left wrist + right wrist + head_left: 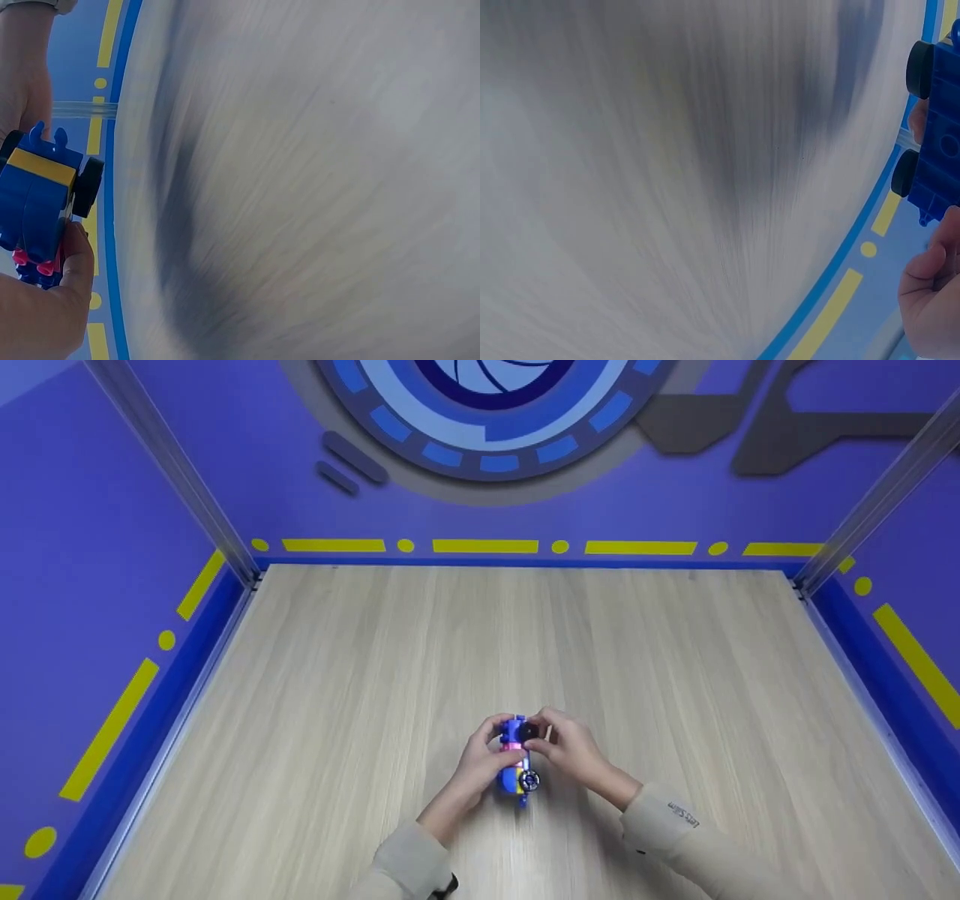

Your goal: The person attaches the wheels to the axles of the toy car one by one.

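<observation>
Toy car (517,757), blue blocks, yellow and pink bands, black wheels.

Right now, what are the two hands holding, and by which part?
Both hold a small blue, yellow and pink plastic toy car: left hand on its side, right hand at its far end.

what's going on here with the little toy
A person holds a small blue plastic toy vehicle with yellow and pink parts and black wheels in both hands, over the near middle of a light wooden tabletop. The left hand grips it from the left side, and the right hand pinches its far end, near a black wheel. The table is enclosed by purple walls with yellow dashes. Both wrist views show the toy lifted off the surface.
</observation>
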A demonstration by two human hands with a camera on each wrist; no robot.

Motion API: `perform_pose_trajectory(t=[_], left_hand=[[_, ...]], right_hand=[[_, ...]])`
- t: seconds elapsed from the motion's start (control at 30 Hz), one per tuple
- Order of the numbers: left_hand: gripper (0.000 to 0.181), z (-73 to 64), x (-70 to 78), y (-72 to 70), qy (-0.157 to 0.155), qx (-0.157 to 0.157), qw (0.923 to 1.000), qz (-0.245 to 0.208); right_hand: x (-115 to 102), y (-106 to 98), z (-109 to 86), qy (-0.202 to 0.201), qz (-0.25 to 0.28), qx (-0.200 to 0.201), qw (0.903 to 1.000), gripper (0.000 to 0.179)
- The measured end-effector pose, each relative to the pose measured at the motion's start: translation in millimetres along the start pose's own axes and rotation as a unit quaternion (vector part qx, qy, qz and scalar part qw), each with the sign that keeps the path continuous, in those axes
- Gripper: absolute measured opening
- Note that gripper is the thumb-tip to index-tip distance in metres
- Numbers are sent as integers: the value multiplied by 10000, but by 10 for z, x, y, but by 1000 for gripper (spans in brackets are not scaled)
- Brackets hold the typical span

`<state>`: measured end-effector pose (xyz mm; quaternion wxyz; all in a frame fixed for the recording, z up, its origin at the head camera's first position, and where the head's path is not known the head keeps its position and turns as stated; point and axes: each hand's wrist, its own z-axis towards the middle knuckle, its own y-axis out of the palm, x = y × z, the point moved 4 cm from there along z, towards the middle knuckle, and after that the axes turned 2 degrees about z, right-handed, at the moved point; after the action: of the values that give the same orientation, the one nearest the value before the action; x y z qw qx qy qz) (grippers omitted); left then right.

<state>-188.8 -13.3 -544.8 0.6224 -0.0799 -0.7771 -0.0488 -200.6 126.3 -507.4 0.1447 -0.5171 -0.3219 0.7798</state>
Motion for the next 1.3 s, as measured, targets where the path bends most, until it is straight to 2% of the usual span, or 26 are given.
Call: perform_pose_trajectory(t=[0.17,0.5,0.8,1.0,1.13,1.3], left_hand=[[52,-28,44,0,-1,-9,10000,-33],[50,-9,5,-6,6,55,9998,166],[51,-23,27,-40,-7,-66,9998,176],[50,-29,35,-54,5,-159,9997,200],[48,-78,111,-62,7,-277,9994,193],[47,-172,245,-51,20,-397,9991,160]], right_hand=[[6,9,-10,-23,59,60,10000,20],[19,31,-29,104,103,135,9998,22],[21,55,-19,221,131,139,9996,22],[22,69,-13,442,364,-9,9984,21],[23,74,-26,422,486,-4,9979,22],[35,86,-53,101,551,223,9982,23]])
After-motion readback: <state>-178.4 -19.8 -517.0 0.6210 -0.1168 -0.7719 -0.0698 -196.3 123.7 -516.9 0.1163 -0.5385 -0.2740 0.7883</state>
